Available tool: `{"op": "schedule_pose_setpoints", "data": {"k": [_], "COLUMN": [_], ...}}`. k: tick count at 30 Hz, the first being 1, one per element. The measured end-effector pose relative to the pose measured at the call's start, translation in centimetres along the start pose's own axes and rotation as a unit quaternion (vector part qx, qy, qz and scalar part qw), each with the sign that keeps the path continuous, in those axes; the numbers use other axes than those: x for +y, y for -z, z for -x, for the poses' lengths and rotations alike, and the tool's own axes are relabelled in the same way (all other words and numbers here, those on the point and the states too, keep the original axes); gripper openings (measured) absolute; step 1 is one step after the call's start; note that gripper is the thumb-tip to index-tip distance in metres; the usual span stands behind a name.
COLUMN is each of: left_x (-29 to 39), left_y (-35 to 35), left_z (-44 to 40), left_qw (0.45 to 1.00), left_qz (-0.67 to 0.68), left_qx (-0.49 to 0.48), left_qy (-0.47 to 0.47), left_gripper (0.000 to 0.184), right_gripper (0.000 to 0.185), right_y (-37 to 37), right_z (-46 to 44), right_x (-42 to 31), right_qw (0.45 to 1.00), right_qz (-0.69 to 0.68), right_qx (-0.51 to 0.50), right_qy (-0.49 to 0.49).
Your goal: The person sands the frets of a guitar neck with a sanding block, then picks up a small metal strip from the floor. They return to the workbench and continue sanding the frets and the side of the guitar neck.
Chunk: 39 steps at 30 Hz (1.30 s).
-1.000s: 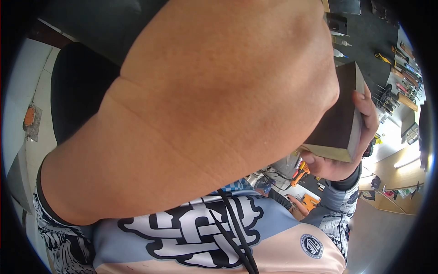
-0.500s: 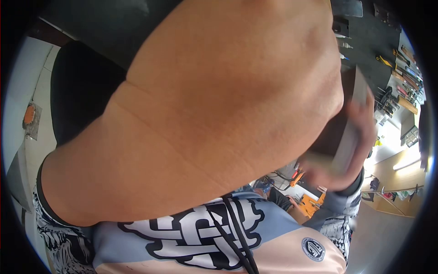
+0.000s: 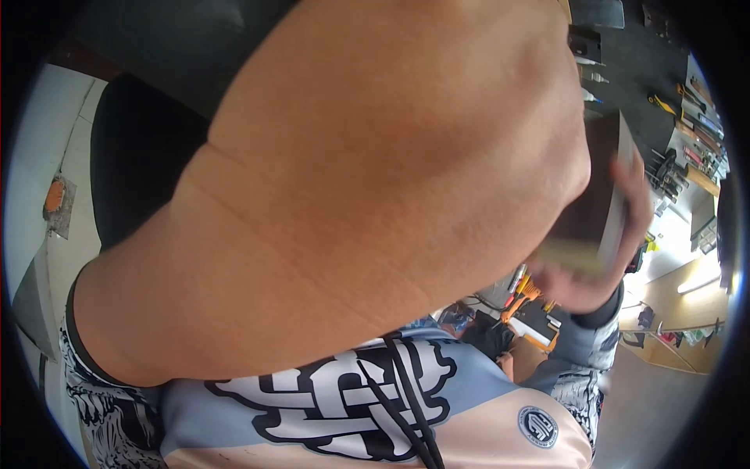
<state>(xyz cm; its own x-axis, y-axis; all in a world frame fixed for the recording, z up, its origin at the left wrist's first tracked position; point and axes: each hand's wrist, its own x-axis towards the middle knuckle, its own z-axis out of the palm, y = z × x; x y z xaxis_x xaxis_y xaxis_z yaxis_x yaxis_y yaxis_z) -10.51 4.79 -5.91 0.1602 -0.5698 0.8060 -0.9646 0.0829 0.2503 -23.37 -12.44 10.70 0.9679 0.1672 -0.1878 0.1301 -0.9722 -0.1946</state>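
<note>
Here's the dark-faced block point(image 3: 600, 195), over at the right of the view, and the right hand point(image 3: 605, 262) has it! That hand comes up from below, wrapped around the block's right edge, a digit laid along the pale side and the palm tucked in by the near end. A firm-looking grip, though blur softens the fingers.

And across the middle, huge in the view, sweeps the left hand point(image 3: 469, 117) with its forearm, slanting from lower left to upper right. From the left hand's visible back, the block sits directly to the right and farther from the camera, its left part lost behind the knuckles. Touching or just apart? Cannot tell from here. The left fingers are hidden too, so spread, pressed together or pinching something, there's no calling it.

Now the line of the block: its visible edge runs up the picture, leaning slightly right, away from the printed shirt point(image 3: 484, 406). With the other side covered, whether that's the long axis is uncertain. The right hand is clearly the nearer, already in contact.

Beyond the block spreads the dark worktop point(image 3: 641, 74), a yellow-handled tool point(image 3: 662, 103) lying on it.
</note>
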Motion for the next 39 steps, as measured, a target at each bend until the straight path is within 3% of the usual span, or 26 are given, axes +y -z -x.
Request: {"op": "schedule_pose_setpoints", "data": {"k": [1,2,4,6,7,9,10,13,16,21,24,27,28,30,32,35,37,38,39], "left_x": [0.1,-0.1,-0.2,-0.2,-0.4,-0.5,-0.6,-0.7,-0.9,-1.1,-1.2,-1.5,-1.4,-1.6,-1.9,-2.1,-2.4,-2.5,-2.4], "left_y": [-0.1,-0.1,0.0,0.1,0.1,0.0,0.1,0.2,0.2,0.1,0.3,0.4,0.4,0.4,0.6,0.6,0.7,0.6,0.8], "left_z": [0.0,0.0,0.1,0.1,0.1,0.4,0.6,0.5,0.7,0.7,0.8,1.0,1.4,1.2,1.3,1.6,1.3,1.1,1.2], "left_qw": [1.000,1.000,1.000,1.000,1.000,1.000,1.000,1.000,1.000,1.000,1.000,1.000,1.000,1.000,0.999,0.999,0.999,0.999,0.999], "left_qz": [0.002,-0.002,-0.003,-0.001,-0.001,-0.008,-0.008,-0.005,-0.005,-0.006,-0.010,-0.020,-0.021,-0.025,-0.026,-0.034,-0.035,-0.035,-0.036], "left_qx": [0.003,0.004,0.004,0.002,0.004,0.010,0.007,0.011,0.015,0.014,0.012,0.011,0.013,0.015,0.019,0.025,0.024,0.025,0.026], "left_qy": [0.000,0.000,0.003,0.000,-0.001,0.006,0.009,0.000,0.004,0.003,0.000,0.002,0.006,0.006,0.004,0.013,0.013,0.012,0.008], "left_gripper": [0.028,0.028,0.028,0.028,0.028,0.028,0.028,0.028,0.028,0.028,0.028,0.028,0.028,0.028,0.028,0.028,0.028,0.028,0.028], "right_gripper": [0.110,0.110,0.108,0.104,0.102,0.100,0.098,0.091,0.097,0.109,0.113,0.113,0.112,0.109,0.106,0.104,0.102,0.104,0.107], "right_y": [0.2,0.4,-0.2,-1.1,-1.2,-1.4,-1.6,-1.1,-1.3,-3.8,-3.9,-3.9,-3.7,-3.5,-3.9,-3.5,-3.7,-3.7,-3.8], "right_z": [0.2,-0.6,-1.2,-0.4,-0.2,-1.1,-1.3,-1.4,-1.1,-0.5,-0.3,-0.4,-2.1,-2.2,-0.4,-1.9,-1.9,-1.3,-1.0], "right_x": [-0.4,-0.4,-0.3,-0.2,0.2,1.3,1.9,3.7,5.3,1.8,1.7,1.0,-2.1,-3.0,0.1,0.9,1.1,1.1,1.0], "right_qw": [1.000,0.998,0.999,0.993,0.993,0.997,0.995,0.975,0.957,0.944,0.957,0.940,0.878,0.865,0.965,0.988,0.989,0.992,0.990], "right_qz": [0.016,0.021,0.003,-0.034,-0.031,-0.032,-0.050,-0.050,-0.185,-0.231,-0.189,-0.251,-0.381,-0.395,-0.158,0.024,-0.001,-0.021,-0.033], "right_qx": [0.003,-0.026,-0.016,0.054,0.060,0.034,0.057,0.148,0.183,0.226,0.185,0.162,0.145,0.135,0.140,0.096,0.111,0.125,0.130], "right_qy": [-0.018,0.048,0.048,-0.098,-0.098,0.058,0.067,-0.160,-0.130,-0.074,-0.118,-0.167,-0.250,-0.280,-0.152,0.116,0.093,-0.014,-0.053]}}
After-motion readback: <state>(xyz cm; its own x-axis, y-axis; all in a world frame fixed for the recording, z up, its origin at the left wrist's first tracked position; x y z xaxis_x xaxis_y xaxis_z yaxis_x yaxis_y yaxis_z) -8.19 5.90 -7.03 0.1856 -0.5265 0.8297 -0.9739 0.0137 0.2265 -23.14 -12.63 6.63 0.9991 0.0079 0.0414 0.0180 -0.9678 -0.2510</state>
